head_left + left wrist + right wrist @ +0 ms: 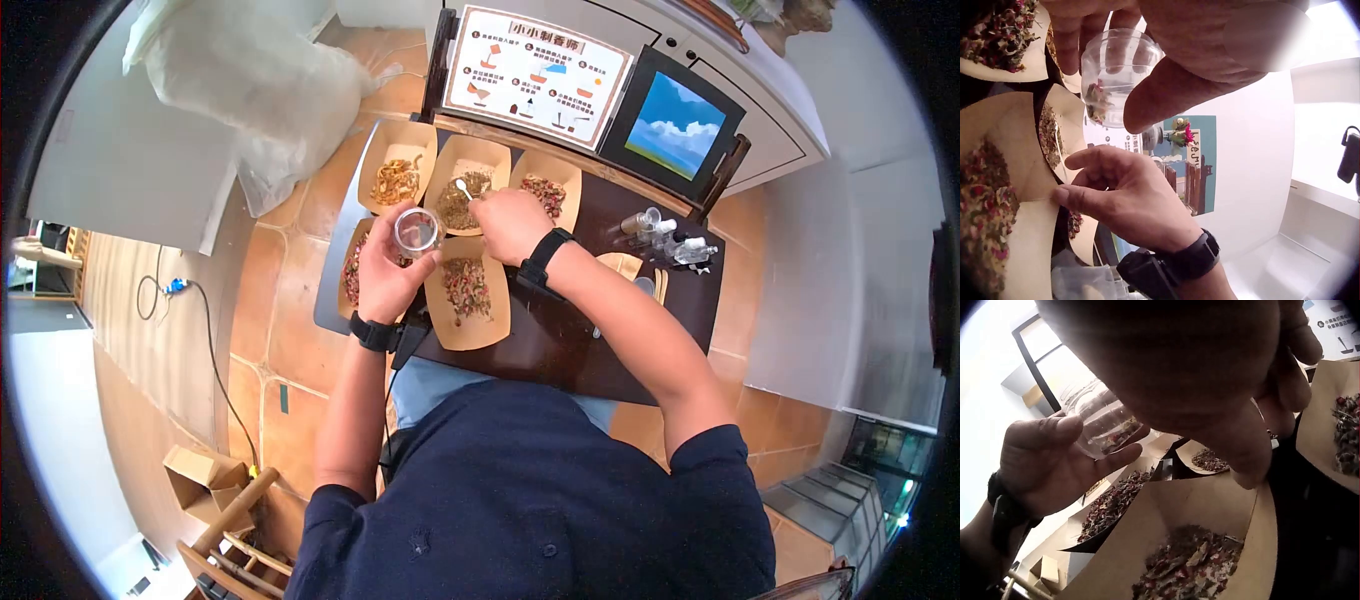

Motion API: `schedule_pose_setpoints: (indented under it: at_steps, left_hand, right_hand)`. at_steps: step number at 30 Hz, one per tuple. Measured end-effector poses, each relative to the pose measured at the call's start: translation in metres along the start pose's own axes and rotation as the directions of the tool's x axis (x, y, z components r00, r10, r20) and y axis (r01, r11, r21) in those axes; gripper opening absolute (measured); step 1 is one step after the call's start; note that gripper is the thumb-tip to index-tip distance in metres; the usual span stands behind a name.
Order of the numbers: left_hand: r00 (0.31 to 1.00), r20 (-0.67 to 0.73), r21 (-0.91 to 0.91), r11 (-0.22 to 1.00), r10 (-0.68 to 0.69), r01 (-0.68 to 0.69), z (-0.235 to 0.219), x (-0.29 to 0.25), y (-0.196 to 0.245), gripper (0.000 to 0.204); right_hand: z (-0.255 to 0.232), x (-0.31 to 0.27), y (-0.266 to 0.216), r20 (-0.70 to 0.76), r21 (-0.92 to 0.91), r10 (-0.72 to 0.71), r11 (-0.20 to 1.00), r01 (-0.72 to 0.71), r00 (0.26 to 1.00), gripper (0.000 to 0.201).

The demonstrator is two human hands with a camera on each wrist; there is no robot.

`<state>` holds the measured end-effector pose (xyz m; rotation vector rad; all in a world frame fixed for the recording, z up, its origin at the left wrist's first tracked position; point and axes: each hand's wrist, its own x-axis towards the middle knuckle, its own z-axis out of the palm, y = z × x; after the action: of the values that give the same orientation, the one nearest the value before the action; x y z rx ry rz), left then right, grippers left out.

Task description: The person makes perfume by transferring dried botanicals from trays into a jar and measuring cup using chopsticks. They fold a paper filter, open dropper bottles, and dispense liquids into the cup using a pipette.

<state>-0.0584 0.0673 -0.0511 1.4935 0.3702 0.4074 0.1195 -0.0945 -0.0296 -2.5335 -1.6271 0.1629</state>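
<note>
1. A clear round jar (pixel 417 231) was up in the air over the paper trays, with a few reddish and tan bits visible through its wall in both wrist views.
2. The left hand (pixel 385 270) had hold of that jar, thumb on one side and fingers on the other, spread just as wide as the jar itself.
3. A small white spoon (pixel 461 186) reached into the middle tray of the back row.
4. The right hand (pixel 512 222) held the spoon in a narrow grip, thumb and fingers drawn in near its handle; their exact contact was partly hidden.
5. That back middle tray (pixel 470 149) contained a brownish, crumbly dried mix.
6. To its left, a back-left tray (pixel 405 139) contained orange-yellow dried pieces; to its right, a back-right tray (pixel 567 172) contained a reddish mix.
7. Nearer the person stood a front tray (pixel 482 335) of red, tan and green bits, and beside it another tray of a similar mix, partly covered by the left hand.
8. All the trays stood on a dark table (pixel 560 350), which also bore small clear bottles (pixel 690 250) at its right side.
9. Along the table's far edge leaned an illustrated instruction board (pixel 538 65) and, next to it, a dark-framed picture of a blue sky (pixel 680 125).
10. Beyond the table, a translucent plastic bag (pixel 290 100) lay at the upper left, above orange floor tiles (pixel 290 340).
</note>
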Motion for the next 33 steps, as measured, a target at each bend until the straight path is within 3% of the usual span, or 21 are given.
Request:
schedule_pose_setpoints:
  at_steps: [1,3,7,17,23,25,27,29,33]
  left_hand:
    - [1.0,0.009,0.011,1.0,0.01,-0.01,0.0,0.001,-0.001,0.08]
    - [0.999,0.011,-0.014,0.999,0.036,-0.036,0.0,0.001,-0.003,0.08]
    - [1.0,0.019,-0.032,0.999,-0.002,0.003,0.001,-0.001,0.001,0.081]
    - [1.0,-0.007,0.036,0.999,0.006,-0.005,-0.005,-0.003,-0.001,0.078]
    - [0.999,-0.001,0.0,0.999,0.04,-0.04,-0.008,-0.003,-0.009,0.082]
    - [1.0,-0.004,0.054,0.998,0.014,-0.014,-0.009,-0.003,-0.006,0.082]
    - [0.999,-0.016,-0.016,0.999,-0.031,0.03,-0.005,-0.004,0.003,0.081]
    - [1.0,-0.01,-0.04,0.999,-0.014,0.013,-0.006,-0.003,0.002,0.08]
    - [0.999,-0.025,-0.059,0.998,-0.026,0.024,-0.005,-0.003,0.007,0.08]
  right_hand:
    - [-0.005,0.001,-0.002,-0.016,0.002,0.006,1.0,-0.006,1.0,0.01]
    - [-0.014,0.003,-0.005,0.156,0.012,0.083,0.996,-0.086,0.984,0.024]
    - [-0.003,0.003,-0.001,0.083,-0.051,0.076,0.996,-0.072,0.994,0.012]
    - [-0.021,-0.006,-0.008,0.057,0.03,0.106,0.994,-0.108,0.993,0.014]
    - [-0.026,-0.013,0.018,-0.141,0.278,0.213,0.946,-0.168,0.967,0.016]
    - [-0.03,-0.015,0.03,-0.263,0.413,0.21,0.906,-0.087,0.942,0.016]
    - [-0.038,-0.015,0.032,-0.255,0.464,0.306,0.871,-0.162,0.917,0.018]
    - [-0.034,-0.012,0.043,-0.282,0.558,0.326,0.821,-0.122,0.903,0.019]
    - [-0.022,-0.006,0.051,-0.291,0.564,0.357,0.813,-0.143,0.888,0.018]
